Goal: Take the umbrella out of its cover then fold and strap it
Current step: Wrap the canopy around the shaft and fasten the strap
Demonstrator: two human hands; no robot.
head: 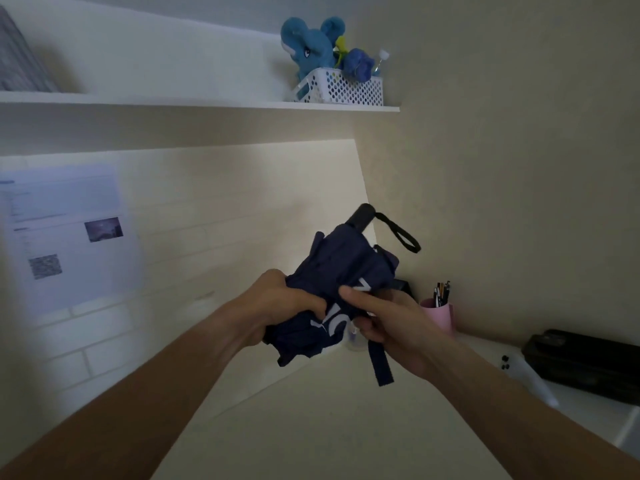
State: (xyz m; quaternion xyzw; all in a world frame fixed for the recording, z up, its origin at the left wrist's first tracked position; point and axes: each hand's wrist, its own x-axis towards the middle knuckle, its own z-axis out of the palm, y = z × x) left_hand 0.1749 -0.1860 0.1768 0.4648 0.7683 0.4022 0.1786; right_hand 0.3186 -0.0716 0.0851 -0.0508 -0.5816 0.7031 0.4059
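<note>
Dim cream walls and a white shelf [207, 105] with a basket [341, 88] back the scene. Both hands hold the navy umbrella [341, 271] in the air: left hand [277, 306] curled round the bunched canopy, right hand [388, 323] pinching fabric, forefinger extended. A strap [381, 363] hangs below the right fingers; the handle [362, 217] points up beyond them.

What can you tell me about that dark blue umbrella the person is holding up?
The umbrella is a compact folding one with navy fabric bearing white lettering, bunched loosely and not yet strapped. Its black handle points up and away, with a black wrist loop dangling from it. A navy closing strap hangs free below. It is held in the air before a pale wall: the left hand grips the gathered fabric, and the right hand holds the other side, index finger laid across the cloth.
</note>
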